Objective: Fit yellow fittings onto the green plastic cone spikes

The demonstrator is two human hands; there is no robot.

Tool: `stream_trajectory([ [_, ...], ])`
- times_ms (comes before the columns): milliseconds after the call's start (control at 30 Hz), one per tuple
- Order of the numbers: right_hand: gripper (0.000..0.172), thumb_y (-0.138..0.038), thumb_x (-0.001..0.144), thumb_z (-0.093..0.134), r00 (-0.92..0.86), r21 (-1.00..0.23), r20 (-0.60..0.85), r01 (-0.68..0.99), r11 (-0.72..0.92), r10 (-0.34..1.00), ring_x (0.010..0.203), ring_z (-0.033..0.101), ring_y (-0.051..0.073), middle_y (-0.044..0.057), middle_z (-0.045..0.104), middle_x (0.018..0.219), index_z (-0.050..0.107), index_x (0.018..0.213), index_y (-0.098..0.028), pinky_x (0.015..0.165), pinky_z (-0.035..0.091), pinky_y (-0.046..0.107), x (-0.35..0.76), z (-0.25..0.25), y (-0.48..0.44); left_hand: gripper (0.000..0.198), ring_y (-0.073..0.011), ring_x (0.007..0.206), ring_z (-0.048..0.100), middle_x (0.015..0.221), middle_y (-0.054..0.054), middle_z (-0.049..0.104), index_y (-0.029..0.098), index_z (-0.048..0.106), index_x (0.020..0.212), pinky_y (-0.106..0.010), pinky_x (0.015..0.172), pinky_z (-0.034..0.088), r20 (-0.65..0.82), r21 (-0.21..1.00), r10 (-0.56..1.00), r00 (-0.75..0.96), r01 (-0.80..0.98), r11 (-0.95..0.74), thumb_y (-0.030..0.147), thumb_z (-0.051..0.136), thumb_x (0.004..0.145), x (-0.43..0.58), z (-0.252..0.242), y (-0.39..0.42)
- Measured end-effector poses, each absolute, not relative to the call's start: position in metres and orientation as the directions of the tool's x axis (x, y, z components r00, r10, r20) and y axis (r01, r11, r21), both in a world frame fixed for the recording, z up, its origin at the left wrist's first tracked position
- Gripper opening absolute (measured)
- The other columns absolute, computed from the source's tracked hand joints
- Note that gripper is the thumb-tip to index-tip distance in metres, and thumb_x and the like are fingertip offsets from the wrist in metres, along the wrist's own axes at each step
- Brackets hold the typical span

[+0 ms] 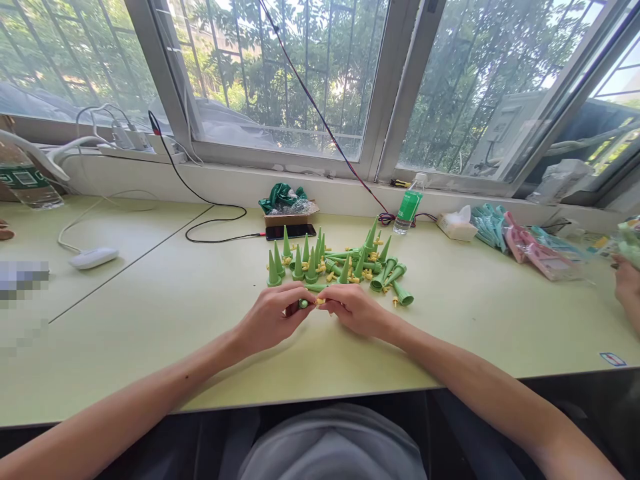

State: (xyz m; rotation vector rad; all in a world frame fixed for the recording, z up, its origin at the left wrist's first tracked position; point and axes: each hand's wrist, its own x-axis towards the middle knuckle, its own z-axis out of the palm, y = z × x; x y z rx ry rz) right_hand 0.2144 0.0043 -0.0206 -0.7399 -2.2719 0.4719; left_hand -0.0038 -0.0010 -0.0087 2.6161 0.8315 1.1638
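Observation:
My left hand (pixel 270 312) is closed round a green plastic spike (pixel 303 303), of which only a small end shows between the fingers. Fingertips of my right hand (pixel 359 312) pinch a small yellow plastic fitting (pixel 320 301), right against the left fingertips. Whether the fitting is joined to the spike I cannot tell. Just beyond my hands lies a heap of green cone-shaped spikes (pixel 311 267), several upright on their caps and others on their sides. Small yellow fittings (pixel 395 302) are scattered among them.
Behind the heap are a phone (pixel 290 232) on a cable and a small carton (pixel 287 219). A water bottle (pixel 409 205), tissue pack (pixel 457 224) and bagged pink and teal items (pixel 530 243) line the windowsill side. A white mouse (pixel 94 258) lies left; another person's hand (pixel 627 287) shows right.

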Motion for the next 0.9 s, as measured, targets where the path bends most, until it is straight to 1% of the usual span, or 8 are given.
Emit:
stream_trajectory([
  [333, 0.020, -0.021, 0.099, 0.048, -0.601, -0.510, 0.495, 0.383, 0.770, 0.627, 0.062, 0.052, 0.013, 0.002, 0.063, 0.073, 0.065, 0.090, -0.017, 0.063, 0.040, 0.023, 0.2139, -0.0197, 0.0033, 0.011, -0.0062, 0.052, 0.052, 0.070, 0.001, 0.062, 0.018, 0.069, 0.088, -0.018, 0.052, 0.045, 0.626, 0.374, 0.562, 0.541, 0.424, -0.825, 0.019, 0.059, 0.092, -0.0041, -0.0090, -0.0010],
  [500, 0.019, -0.023, 0.099, 0.049, -0.602, -0.514, 0.489, 0.386, 0.766, 0.631, 0.062, 0.052, 0.013, 0.002, 0.063, 0.073, 0.065, 0.090, -0.018, 0.063, 0.040, 0.023, 0.2140, -0.0195, 0.0035, 0.010, -0.0060, 0.052, 0.052, 0.071, 0.001, 0.062, 0.018, 0.069, 0.089, -0.017, 0.052, 0.045, 0.616, 0.388, 0.569, 0.545, 0.418, -0.821, 0.019, 0.059, 0.092, -0.0043, -0.0098, -0.0006],
  [700, 0.021, -0.023, 0.099, 0.049, -0.603, -0.520, 0.486, 0.382, 0.764, 0.633, 0.062, 0.051, 0.013, 0.002, 0.062, 0.071, 0.065, 0.089, -0.017, 0.062, 0.039, 0.022, 0.2140, -0.0193, 0.0032, 0.009, -0.0057, 0.052, 0.052, 0.072, 0.001, 0.062, 0.018, 0.068, 0.090, -0.017, 0.053, 0.045, 0.623, 0.383, 0.561, 0.546, 0.412, -0.827, 0.018, 0.059, 0.092, -0.0042, -0.0104, -0.0011],
  [900, 0.023, -0.026, 0.100, 0.048, -0.608, -0.502, 0.466, 0.417, 0.758, 0.643, 0.061, 0.049, 0.013, 0.001, 0.060, 0.070, 0.066, 0.088, -0.018, 0.061, 0.037, 0.022, 0.2143, -0.0205, 0.0034, 0.010, -0.0059, 0.050, 0.053, 0.070, 0.002, 0.062, 0.018, 0.068, 0.089, -0.017, 0.051, 0.045, 0.627, 0.369, 0.554, 0.548, 0.417, -0.830, 0.019, 0.059, 0.092, -0.0033, -0.0081, -0.0020],
])
